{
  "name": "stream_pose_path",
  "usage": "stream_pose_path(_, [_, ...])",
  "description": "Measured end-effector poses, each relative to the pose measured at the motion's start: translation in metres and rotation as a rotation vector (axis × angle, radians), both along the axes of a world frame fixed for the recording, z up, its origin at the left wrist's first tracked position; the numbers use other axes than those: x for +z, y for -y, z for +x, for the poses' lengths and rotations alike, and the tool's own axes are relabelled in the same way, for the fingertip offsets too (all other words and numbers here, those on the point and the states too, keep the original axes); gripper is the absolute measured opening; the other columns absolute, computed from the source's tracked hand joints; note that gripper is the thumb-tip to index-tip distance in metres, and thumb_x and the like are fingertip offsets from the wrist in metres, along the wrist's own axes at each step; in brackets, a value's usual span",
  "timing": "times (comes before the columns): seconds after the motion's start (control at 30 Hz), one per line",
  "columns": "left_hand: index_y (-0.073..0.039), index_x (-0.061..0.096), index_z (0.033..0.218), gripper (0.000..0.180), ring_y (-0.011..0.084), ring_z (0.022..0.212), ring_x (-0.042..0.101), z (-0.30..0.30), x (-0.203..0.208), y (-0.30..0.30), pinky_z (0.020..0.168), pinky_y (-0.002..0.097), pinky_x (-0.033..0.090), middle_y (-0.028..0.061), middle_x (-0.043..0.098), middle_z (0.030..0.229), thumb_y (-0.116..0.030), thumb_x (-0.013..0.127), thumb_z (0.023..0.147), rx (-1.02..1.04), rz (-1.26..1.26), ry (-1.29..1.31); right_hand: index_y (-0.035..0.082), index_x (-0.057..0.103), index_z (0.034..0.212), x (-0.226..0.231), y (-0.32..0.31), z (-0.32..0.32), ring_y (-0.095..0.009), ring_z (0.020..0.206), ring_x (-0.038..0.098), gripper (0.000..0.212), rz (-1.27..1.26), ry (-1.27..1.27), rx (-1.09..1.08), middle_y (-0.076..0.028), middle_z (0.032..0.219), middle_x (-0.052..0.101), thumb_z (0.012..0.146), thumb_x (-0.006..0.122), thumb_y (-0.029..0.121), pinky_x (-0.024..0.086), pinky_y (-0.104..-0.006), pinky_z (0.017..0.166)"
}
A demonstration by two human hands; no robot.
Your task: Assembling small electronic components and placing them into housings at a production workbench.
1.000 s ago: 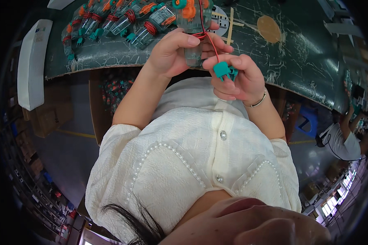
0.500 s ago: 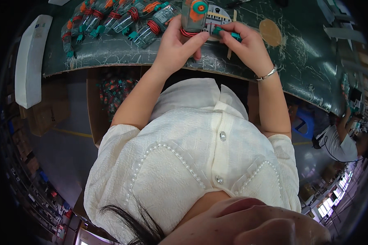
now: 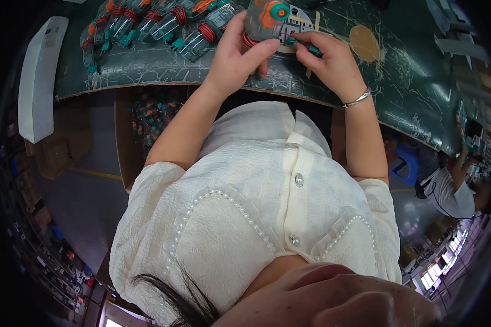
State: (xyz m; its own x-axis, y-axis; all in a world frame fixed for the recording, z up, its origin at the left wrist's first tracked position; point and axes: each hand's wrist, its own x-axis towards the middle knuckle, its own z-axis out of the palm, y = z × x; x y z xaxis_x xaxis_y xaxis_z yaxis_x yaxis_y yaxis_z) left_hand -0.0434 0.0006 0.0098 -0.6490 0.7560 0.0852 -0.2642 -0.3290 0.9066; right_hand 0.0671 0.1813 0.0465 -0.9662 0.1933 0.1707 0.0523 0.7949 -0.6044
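Observation:
At the far edge of the picture my left hand (image 3: pixel 235 61) is closed round a clear plastic-cased device (image 3: pixel 259 23) with orange and green parts inside. Red wire (image 3: pixel 249 40) is wound about its lower end. My right hand (image 3: pixel 333 59) pinches a small green plug (image 3: pixel 314 50) between thumb and fingers. The plug's tip is at the lower edge of a round white panel (image 3: pixel 303 26) with dark markings and small fittings. Whether it touches the panel, I cannot tell. The device partly hides the panel.
Several similar clear devices (image 3: pixel 195 48) with red wire lie in a row on the scratched green table (image 3: pixel 147 70) to the left. A tan disc (image 3: pixel 364 43) lies right of my right hand. Below the table edge stands a carton (image 3: pixel 124 117) holding more devices. Another person (image 3: pixel 457 191) is at far right.
My left hand has turned the device slightly to the right. My right fingers have shifted a little around the green plug, still close to the panel.

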Motion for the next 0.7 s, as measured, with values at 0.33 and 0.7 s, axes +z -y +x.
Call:
stream_pose_path(0.33, [-0.002,0.037,0.131,0.058,0.0179,0.077,0.065,0.012,-0.008,-0.002,0.065,0.0271,0.055,0.0134,0.065,0.100,0.003,0.070,0.083,0.099,-0.108,-0.358,-0.004,0.037,0.141,0.031,0.056,-0.005,-0.022,0.078,0.057,0.073,-0.179,-0.281,-0.135,-0.015,0.104,0.060,0.083,0.073,0.022,0.049,-0.0282,0.066])
stream_pose_path(0.7, [0.002,0.038,0.129,0.066,0.0263,0.081,0.069,0.015,-0.008,-0.006,0.068,0.0350,0.056,0.0184,0.066,0.105,-0.008,0.078,0.077,0.157,-0.226,-0.632,0.000,0.037,0.149,0.013,0.050,-0.005,-0.028,0.083,0.060,0.084,0.449,-0.450,-0.120,-0.018,0.121,0.055,0.080,0.071,0.034,0.052,-0.0317,0.068])
